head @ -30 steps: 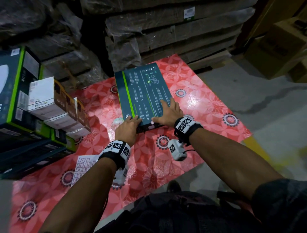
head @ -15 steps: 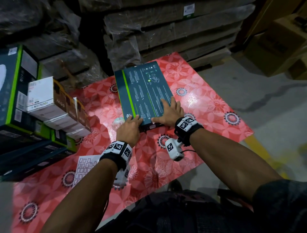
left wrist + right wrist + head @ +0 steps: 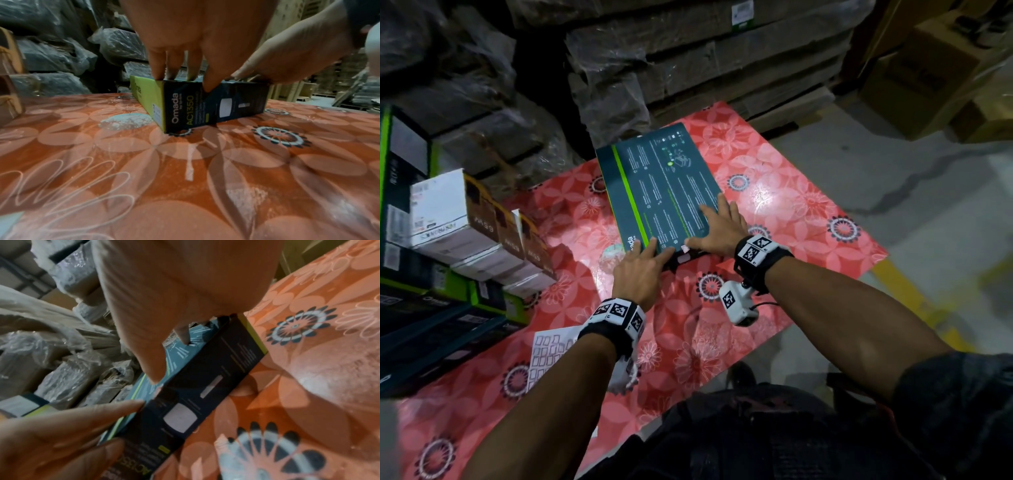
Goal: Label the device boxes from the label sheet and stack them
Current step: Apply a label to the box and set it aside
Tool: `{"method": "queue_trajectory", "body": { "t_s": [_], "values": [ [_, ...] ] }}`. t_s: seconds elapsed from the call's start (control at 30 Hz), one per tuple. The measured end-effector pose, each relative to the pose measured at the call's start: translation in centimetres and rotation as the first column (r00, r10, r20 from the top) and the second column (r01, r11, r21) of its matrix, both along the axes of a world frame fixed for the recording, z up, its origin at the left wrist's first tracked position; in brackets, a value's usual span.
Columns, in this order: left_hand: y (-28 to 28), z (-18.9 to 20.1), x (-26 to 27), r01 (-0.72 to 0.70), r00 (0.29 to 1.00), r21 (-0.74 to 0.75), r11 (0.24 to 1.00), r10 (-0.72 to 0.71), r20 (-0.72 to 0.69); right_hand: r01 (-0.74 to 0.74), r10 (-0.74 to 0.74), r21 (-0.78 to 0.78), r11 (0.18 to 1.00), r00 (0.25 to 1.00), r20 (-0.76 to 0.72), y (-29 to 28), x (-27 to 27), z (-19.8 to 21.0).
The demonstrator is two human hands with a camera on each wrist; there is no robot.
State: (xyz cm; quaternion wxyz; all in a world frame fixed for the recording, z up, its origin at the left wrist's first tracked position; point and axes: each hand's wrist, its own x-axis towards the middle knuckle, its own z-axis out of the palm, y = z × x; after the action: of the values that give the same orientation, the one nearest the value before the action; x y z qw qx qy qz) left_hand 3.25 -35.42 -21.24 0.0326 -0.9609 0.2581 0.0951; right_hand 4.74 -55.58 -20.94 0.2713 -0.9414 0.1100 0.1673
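A flat teal device box [image 3: 661, 185] with a green stripe lies on the red floral mat [image 3: 784, 192]. My right hand [image 3: 719, 222] lies flat on its lid near the front right corner, fingers spread. My left hand [image 3: 650, 253] touches the near edge with straight fingers. In the left wrist view the left hand's fingertips [image 3: 158, 76] sit on the top edge of the box [image 3: 226, 105] and the thumb presses its front face. The right wrist view shows the right hand's thumb [image 3: 152, 369] at the top edge of the box [image 3: 216, 378]. The white label sheet [image 3: 551, 349] lies by my left forearm.
White-and-brown small boxes [image 3: 465, 219] and dark green-edged device boxes [image 3: 421, 308] are stacked at the left. Plastic-wrapped cardboard stacks [image 3: 688, 61] stand behind the mat. Brown cartons [image 3: 928, 68] stand at the far right, on a concrete floor with a yellow line [image 3: 914, 298].
My left hand's fingers have uncurled and now lie straight on the box's near edge. The right hand stays flat on the lid.
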Motion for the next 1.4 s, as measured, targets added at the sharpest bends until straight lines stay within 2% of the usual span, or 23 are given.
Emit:
{"method": "queue_trajectory", "body": {
  "t_s": [0.13,0.27,0.57,0.97,1.1,1.3,1.4],
  "values": [
    [-0.4,0.8,-0.3,0.023,1.0,0.05,0.998,-0.023,-0.009,-0.04,0.04,-0.055,0.998,0.999,-0.001,0.0,-0.1,-0.3],
    [-0.4,0.9,-0.4,0.033,0.999,0.03,0.999,-0.033,-0.002,-0.057,0.057,-0.057,0.997,0.998,-0.001,-0.1,-0.2,-0.5],
    [-0.3,0.8,-0.4,0.029,1.0,-0.026,0.999,-0.029,-0.001,-0.042,0.046,-0.123,0.991,0.998,0.033,0.4,-0.2,-1.4],
    [-0.7,0.9,-0.5,0.02,1.0,0.055,0.998,-0.019,-0.014,0.012,0.002,-0.17,0.985,0.997,0.082,1.1,-0.3,-1.7],
    [-0.6,1.1,-0.5,0.021,1.0,0.039,0.999,-0.02,-0.009,-0.033,0.04,-0.169,0.985,0.998,0.04,0.9,-0.4,-1.4],
    [-0.5,1.2,-0.5,0.022,1.0,0.024,0.999,-0.022,-0.001,0.016,0.0,-0.184,0.983,0.996,0.089,1.5,-0.6,-1.5],
    [-0.5,1.2,-0.4,0.028,1.0,0.044,0.999,-0.028,0.004,-0.001,0.014,-0.186,0.983,0.998,0.068,1.3,-0.6,-1.4]
  ]
}}
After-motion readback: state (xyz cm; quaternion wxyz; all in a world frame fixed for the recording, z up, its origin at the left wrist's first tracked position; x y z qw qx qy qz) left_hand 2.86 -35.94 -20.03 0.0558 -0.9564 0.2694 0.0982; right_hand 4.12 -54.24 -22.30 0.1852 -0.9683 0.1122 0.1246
